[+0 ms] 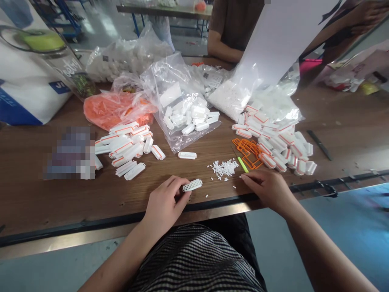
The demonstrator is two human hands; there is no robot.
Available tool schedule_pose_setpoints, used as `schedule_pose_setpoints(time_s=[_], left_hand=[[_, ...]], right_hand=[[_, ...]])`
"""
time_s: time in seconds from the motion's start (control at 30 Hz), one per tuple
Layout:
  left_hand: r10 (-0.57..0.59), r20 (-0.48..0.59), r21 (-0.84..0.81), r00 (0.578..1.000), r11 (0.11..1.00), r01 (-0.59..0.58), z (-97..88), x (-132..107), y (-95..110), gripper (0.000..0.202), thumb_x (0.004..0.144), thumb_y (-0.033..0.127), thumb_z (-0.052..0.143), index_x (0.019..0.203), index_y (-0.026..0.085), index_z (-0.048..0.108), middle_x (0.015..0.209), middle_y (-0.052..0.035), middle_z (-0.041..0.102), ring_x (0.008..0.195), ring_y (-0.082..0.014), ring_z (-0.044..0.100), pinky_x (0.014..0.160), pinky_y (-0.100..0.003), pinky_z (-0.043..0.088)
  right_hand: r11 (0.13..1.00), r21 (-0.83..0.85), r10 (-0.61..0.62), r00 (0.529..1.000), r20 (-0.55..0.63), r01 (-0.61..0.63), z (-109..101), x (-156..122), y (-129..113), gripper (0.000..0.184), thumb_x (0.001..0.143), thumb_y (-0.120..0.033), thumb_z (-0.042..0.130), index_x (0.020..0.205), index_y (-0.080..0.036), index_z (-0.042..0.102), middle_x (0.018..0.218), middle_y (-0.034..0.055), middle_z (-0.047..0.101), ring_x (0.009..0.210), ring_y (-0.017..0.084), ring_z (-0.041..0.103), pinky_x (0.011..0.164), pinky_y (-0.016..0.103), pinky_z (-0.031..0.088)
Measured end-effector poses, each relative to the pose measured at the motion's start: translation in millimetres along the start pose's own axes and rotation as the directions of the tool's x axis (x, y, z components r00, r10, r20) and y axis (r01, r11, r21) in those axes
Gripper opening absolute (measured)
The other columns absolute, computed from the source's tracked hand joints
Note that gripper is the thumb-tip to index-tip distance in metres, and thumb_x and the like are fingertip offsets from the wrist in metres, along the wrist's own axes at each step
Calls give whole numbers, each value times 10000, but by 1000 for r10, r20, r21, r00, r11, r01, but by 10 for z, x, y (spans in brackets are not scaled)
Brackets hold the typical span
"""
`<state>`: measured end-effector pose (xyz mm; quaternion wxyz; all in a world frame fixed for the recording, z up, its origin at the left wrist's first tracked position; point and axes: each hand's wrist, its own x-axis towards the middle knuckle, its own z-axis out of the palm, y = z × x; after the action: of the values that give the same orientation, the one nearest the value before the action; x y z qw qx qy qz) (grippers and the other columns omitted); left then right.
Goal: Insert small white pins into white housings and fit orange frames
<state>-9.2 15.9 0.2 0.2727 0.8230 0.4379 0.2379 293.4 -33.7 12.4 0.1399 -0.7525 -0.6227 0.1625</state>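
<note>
My left hand (165, 200) rests on the near edge of the brown table (36, 194) and pinches a white plastic connector housing (192, 185) with rows of holes facing me. My right hand (267, 187) lies on the table to the right, fingers curled together at a green stick tool (242, 164); whether it grips the tool is unclear. Between the hands lies a small heap of tiny white pins (224, 167). A single white housing (187, 155) lies just beyond. Orange clip frames (247, 152) sit by the green tool.
Piles of white housings with orange trim lie at the left (127, 148) and the right (281, 142). Clear bags of white parts (182, 109) and an orange-filled bag (112, 109) stand behind. Another person (234, 28) sits across the table. A black tool (319, 144) lies at right.
</note>
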Motion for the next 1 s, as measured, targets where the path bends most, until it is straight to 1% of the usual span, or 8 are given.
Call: schedule_pose_setpoints(time_s=[0.1,0.2,0.33,0.47,0.6,0.67,0.87,1.0], left_hand=[[0,4,4,1000,1000,0,-9,2,8,102,901,192,586,995,225,603,787,31,581,657,-120,559,597,-243,439],[-2,6,1,1000,1000,2,-19,5,17,103,900,190,577,992,221,609,790,26,591,659,-120,565,602,-245,444],[8,-2,7,1000,1000,-8,-19,14,25,100,896,186,578,984,217,613,783,24,600,648,-122,566,606,-249,454],[16,-13,29,1000,999,-16,-6,12,29,105,899,190,586,997,219,611,851,14,630,658,-120,580,610,-248,465],[28,-26,34,999,999,-27,8,-4,41,119,919,195,575,1028,220,613,957,-3,646,706,-120,605,601,-234,467],[33,-27,25,999,999,-32,13,-11,46,128,920,190,574,1039,218,613,969,-6,649,728,-124,616,601,-230,471],[31,-29,11,999,999,-30,11,-6,42,139,909,174,581,1040,212,607,959,-13,654,715,-124,618,567,-220,464],[33,-29,9,999,999,-33,-2,6,49,132,909,174,573,1030,212,611,942,-14,654,697,-122,613,558,-220,463]], right_hand=[[997,59,-50,998,-47,53,48,-23,16,265,855,-398,557,823,-235,764,885,44,766,773,200,696,678,302,512],[993,88,-77,995,-68,83,58,-49,36,240,845,-386,578,860,-238,767,897,49,761,744,187,689,674,306,520],[991,126,-27,998,-58,34,38,-54,27,267,849,-411,581,857,-218,766,850,47,763,696,182,680,643,304,513],[998,55,32,997,-72,-28,73,-68,-28,256,821,-428,603,793,-235,769,783,36,763,665,201,679,595,313,481],[998,18,64,987,-145,-62,157,-110,-81,258,820,-413,589,777,-230,765,807,48,769,735,233,699,666,344,489],[996,35,81,983,-165,-76,185,-122,-92,277,820,-420,579,767,-219,762,794,57,767,714,231,695,673,348,491],[996,90,47,978,-205,-30,201,-130,-92,286,825,-407,566,812,-204,767,808,65,769,710,215,699,702,335,509],[998,62,40,968,-246,-25,219,-147,-87,292,844,-419,567,814,-210,770,807,65,765,704,212,697,681,331,503]])
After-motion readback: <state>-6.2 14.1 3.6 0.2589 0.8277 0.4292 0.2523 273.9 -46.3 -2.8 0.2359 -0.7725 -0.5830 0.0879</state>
